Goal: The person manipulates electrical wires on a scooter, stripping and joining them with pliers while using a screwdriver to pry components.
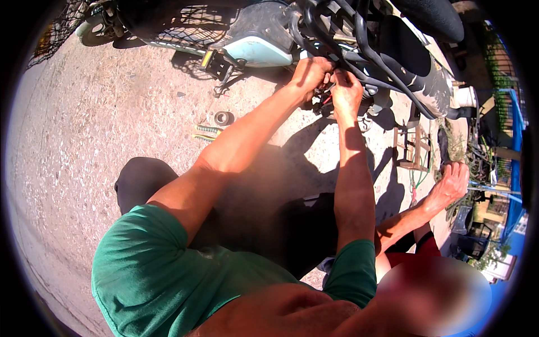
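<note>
My left hand [313, 74] and my right hand [346, 92] meet beneath the black tubular frame [368, 50] of a parked cycle. The fingers of both are closed in a pinch around thin wires [325, 101], dark and red, that hang in a tangle just below them. The fingertips are partly hidden, so the exact point they grip does not show. Left of my hands is the cycle's pale blue and grey body panel [261, 51]. A black pedal [218, 66] with a yellow reflector juts out nearer the left.
On the concrete by my left forearm lie a black tape roll [223, 118] and pliers [206, 133] with green-yellow handles. At the right, another person's hand [453, 178] is raised near a small wooden stool [414, 147]. A white bucket [465, 96] stands beyond the black seat [404, 48].
</note>
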### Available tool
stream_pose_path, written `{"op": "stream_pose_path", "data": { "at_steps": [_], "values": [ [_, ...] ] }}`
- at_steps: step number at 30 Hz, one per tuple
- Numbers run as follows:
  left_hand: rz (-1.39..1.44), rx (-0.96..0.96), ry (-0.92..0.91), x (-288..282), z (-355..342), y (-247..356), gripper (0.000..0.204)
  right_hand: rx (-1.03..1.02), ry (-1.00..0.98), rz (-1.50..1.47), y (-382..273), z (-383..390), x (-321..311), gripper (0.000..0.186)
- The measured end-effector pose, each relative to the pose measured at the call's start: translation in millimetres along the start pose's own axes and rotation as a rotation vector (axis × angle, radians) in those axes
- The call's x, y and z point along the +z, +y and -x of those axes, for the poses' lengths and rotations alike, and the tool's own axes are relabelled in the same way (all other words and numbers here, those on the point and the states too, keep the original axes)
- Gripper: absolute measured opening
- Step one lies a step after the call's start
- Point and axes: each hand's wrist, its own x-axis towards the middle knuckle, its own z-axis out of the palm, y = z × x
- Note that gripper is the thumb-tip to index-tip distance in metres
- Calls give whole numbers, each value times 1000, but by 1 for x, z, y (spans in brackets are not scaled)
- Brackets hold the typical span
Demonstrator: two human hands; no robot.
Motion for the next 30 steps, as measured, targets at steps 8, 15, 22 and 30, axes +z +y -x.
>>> {"op": "stream_pose_path", "data": {
  "at_steps": [8, 15, 22, 30],
  "values": [
    [201, -29, -54, -8, -9, -14, 13, 82, -15, -145, -5, 5, 4, 22],
    [25, 9, -133, -10, -11, -14, 15, 78, -20, -154, -14, 15, 4, 25],
    [-290, 35, -53, -1, -10, -10, 17, 39, -30, -87, 12, 1, -6, 30],
    [-431, 109, 283, 12, -9, -16, 19, -10, -42, -65, 5, 9, -6, 27]
  ]
}}
